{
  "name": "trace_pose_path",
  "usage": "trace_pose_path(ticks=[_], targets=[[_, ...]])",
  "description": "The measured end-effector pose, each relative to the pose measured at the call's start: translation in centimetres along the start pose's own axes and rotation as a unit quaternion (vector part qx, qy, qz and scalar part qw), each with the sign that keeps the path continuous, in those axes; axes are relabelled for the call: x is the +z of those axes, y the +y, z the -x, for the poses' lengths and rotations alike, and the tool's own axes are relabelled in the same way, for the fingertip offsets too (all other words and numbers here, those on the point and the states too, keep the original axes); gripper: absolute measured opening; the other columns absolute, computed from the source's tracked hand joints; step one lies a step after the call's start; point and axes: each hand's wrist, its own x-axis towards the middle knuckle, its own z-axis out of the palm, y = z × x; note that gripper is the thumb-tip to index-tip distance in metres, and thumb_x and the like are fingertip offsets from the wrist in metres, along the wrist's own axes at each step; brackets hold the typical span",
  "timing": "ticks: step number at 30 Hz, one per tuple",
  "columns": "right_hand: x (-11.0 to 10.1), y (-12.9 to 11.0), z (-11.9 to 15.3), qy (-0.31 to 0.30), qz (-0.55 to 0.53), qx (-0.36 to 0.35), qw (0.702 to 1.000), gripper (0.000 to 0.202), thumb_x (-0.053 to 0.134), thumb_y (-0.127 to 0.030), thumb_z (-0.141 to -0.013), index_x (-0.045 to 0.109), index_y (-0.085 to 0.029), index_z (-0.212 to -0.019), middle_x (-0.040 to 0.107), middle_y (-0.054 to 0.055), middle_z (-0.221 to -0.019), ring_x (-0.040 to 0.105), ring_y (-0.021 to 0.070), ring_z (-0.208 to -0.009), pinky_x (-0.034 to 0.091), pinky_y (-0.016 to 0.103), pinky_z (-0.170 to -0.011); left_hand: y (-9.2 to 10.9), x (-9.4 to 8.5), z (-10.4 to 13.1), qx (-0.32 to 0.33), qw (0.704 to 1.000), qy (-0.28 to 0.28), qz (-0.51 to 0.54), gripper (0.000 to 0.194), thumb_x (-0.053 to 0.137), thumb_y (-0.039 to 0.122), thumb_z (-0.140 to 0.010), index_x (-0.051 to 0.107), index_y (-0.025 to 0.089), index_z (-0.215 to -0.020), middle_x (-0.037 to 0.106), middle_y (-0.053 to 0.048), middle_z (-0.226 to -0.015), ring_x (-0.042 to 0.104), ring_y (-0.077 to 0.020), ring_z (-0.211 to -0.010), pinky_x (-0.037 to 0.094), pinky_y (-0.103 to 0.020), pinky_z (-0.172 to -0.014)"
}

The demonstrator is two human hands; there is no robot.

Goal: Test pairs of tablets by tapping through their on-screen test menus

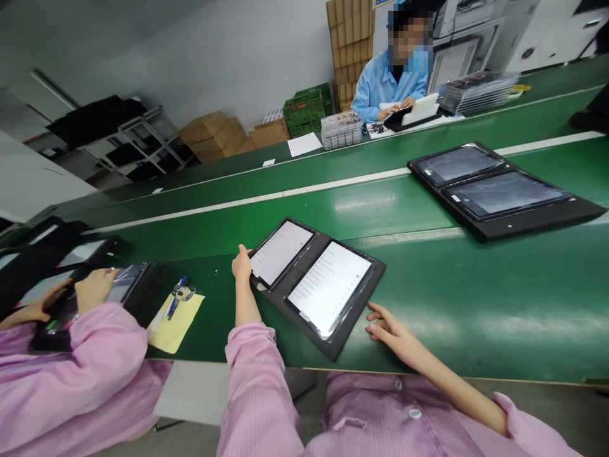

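In front of me on the green bench lies a black foam tray (pixel 304 265), turned at an angle. Two tablets with lit white screens rest in it: a left tablet (pixel 282 252) and a right tablet (pixel 329 289). My left hand (pixel 242 263) grips the tray's left edge, its fingers partly hidden by the tray. Just off the tray's lower right side is my right hand (pixel 386 330), fingers apart and holding nothing.
Another black tray (pixel 495 230) with two dark-screened tablets lies at the right. To my left, a co-worker in a pink sleeve (pixel 107 336) handles a tablet beside yellow paper (pixel 183 324) with pens and tape. Across the bench sits a person in blue (pixel 373 82).
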Motion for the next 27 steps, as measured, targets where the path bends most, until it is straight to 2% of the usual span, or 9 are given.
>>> trace_pose_path(ticks=[2, 5, 10, 12, 14, 17, 20, 24, 27], targets=[[-1.6, 0.8, -0.1, 0.096, 0.042, -0.017, 0.994, 0.074, 0.052, -0.079, -0.088, 0.046, -0.02, -0.133, 0.058, 0.009, -0.105, 0.063, 0.0246, -0.083, 0.058, 0.046, -0.083, 0.4, 0.1, 1.9, -0.01, 0.999, -0.029, -0.034, 0.07, 0.017, 0.053, -0.105, 0.075, 0.016, -0.089, 0.075, -0.019, -0.113, 0.063, -0.0404, -0.118, 0.045, -0.049, -0.101], [-7.3, 1.9, -0.2, 0.25, 0.159, -0.042, 0.954, 0.071, 0.048, -0.079, -0.089, 0.05, -0.019, -0.126, 0.055, 0.008, -0.099, 0.062, 0.0285, -0.088, 0.055, 0.049, -0.088, 0.0, 0.3, 7.4, -0.001, 0.993, -0.094, -0.07, 0.061, 0.03, 0.054, -0.102, 0.066, 0.021, -0.065, 0.075, -0.017, -0.09, 0.068, -0.0405, -0.103, 0.047, -0.047, -0.092], [-17.0, 1.5, 0.7, 0.251, 0.276, -0.045, 0.927, 0.056, 0.036, -0.066, -0.099, 0.061, -0.021, -0.12, 0.06, 0.011, -0.107, 0.061, 0.0306, -0.105, 0.053, 0.044, -0.093, -3.1, 1.1, 18.2, 0.024, 0.981, -0.18, -0.061, 0.062, 0.021, 0.053, -0.102, 0.056, 0.025, -0.059, 0.062, -0.009, -0.062, 0.066, -0.0303, -0.071, 0.05, -0.043, -0.078], [-17.1, -0.1, 1.4, 0.235, 0.345, -0.063, 0.907, 0.058, 0.037, -0.063, -0.102, 0.062, -0.018, -0.129, 0.06, 0.014, -0.11, 0.06, 0.0327, -0.107, 0.052, 0.048, -0.095, -4.1, 1.9, 20.5, 0.04, 0.99, -0.135, 0.003, 0.047, 0.029, 0.048, -0.099, 0.066, 0.024, -0.081, 0.068, -0.009, -0.083, 0.068, -0.0293, -0.085, 0.052, -0.043, -0.088], [-14.7, -2.3, 1.9, 0.213, 0.433, -0.12, 0.868, 0.059, 0.042, -0.061, -0.103, 0.061, -0.018, -0.139, 0.059, 0.019, -0.12, 0.057, 0.0366, -0.114, 0.049, 0.055, -0.099, -4.5, 2.8, 21.2, 0.052, 0.991, -0.097, 0.069, 0.033, 0.043, 0.038, -0.091, 0.066, 0.022, -0.109, 0.067, -0.01, -0.107, 0.066, -0.0287, -0.106, 0.05, -0.044, -0.102], [-9.6, -5.2, 2.0, 0.088, 0.525, -0.253, 0.808, 0.044, 0.058, -0.053, -0.102, 0.067, -0.031, -0.139, 0.047, 0.018, -0.149, 0.043, 0.0416, -0.134, 0.037, 0.064, -0.109, -4.4, 4.0, 20.8, 0.042, 0.986, -0.117, 0.107, 0.051, 0.05, 0.027, -0.081, 0.058, 0.021, -0.131, 0.057, -0.011, -0.122, 0.057, -0.0282, -0.125, 0.042, -0.045, -0.116], [-6.9, -6.4, 1.7, 0.016, 0.546, -0.295, 0.784, 0.035, 0.074, -0.047, -0.095, 0.073, -0.038, -0.129, 0.04, 0.011, -0.159, 0.037, 0.0435, -0.14, 0.024, 0.069, -0.115, -4.2, 4.4, 20.4, 0.046, 0.983, -0.157, 0.083, 0.06, 0.054, 0.027, -0.081, 0.049, 0.022, -0.141, 0.051, -0.011, -0.128, 0.048, -0.0291, -0.136, 0.034, -0.047, -0.123], [-9.7, -6.1, 2.3, 0.028, 0.544, -0.288, 0.787, 0.02, 0.063, -0.043, -0.102, 0.081, -0.039, -0.11, 0.046, 0.009, -0.154, 0.044, 0.0417, -0.134, 0.025, 0.072, -0.112, -4.3, 4.5, 20.3, 0.085, 0.982, -0.164, 0.031, 0.076, 0.07, 0.043, -0.079, 0.042, 0.019, -0.146, 0.047, -0.014, -0.133, 0.042, -0.0358, -0.14, 0.03, -0.056, -0.124], [-13.6, -6.1, 3.5, 0.093, 0.52, -0.296, 0.796, 0.039, 0.047, -0.043, -0.107, 0.082, -0.032, -0.091, 0.053, 0.01, -0.144, 0.049, 0.0402, -0.127, 0.03, 0.069, -0.109, -4.1, 4.9, 19.8, 0.089, 0.979, -0.167, 0.076, 0.084, 0.073, 0.057, -0.078, 0.045, 0.017, -0.146, 0.049, -0.014, -0.132, 0.044, -0.0359, -0.138, 0.032, -0.054, -0.123]])
